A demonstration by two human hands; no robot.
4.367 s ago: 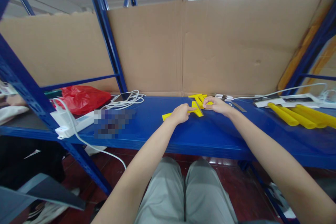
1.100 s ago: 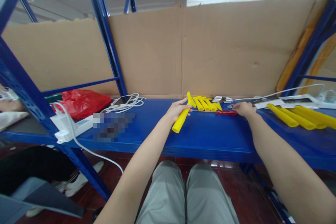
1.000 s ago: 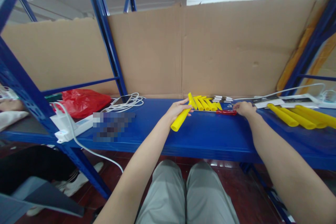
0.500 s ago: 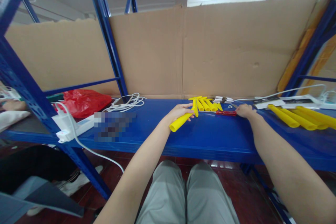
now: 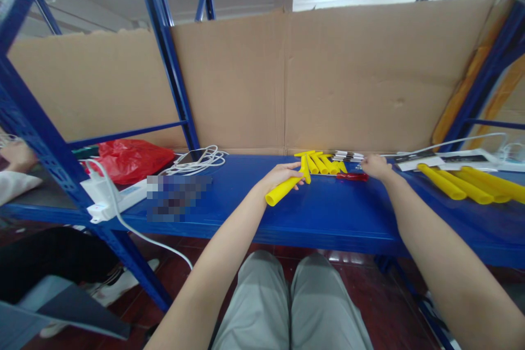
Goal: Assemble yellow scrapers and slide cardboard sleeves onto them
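My left hand (image 5: 283, 176) is wrapped round a yellow T-shaped piece with a tube-like handle (image 5: 280, 191), held above the blue shelf. My right hand (image 5: 375, 167) is near small metal parts (image 5: 358, 166) at the back of the shelf; its fingertips are too small to make out. Just in front of it lies a red-handled screwdriver (image 5: 351, 176). Several yellow T-shaped pieces (image 5: 321, 164) lie in a row behind my left hand. Beside them is a stack of black-and-white sticks (image 5: 348, 156).
Several yellow tubes (image 5: 471, 188) lie at the right on the blue shelf (image 5: 328, 219). A red plastic bag (image 5: 132, 159), white cables (image 5: 203, 161) and a power strip (image 5: 131, 197) are at the left. Another person's hand (image 5: 18, 154) shows at the far left.
My right hand has shifted slightly left and back, toward the small metal parts. My left hand keeps its hold on the yellow piece. The other person's hand at far left has risen.
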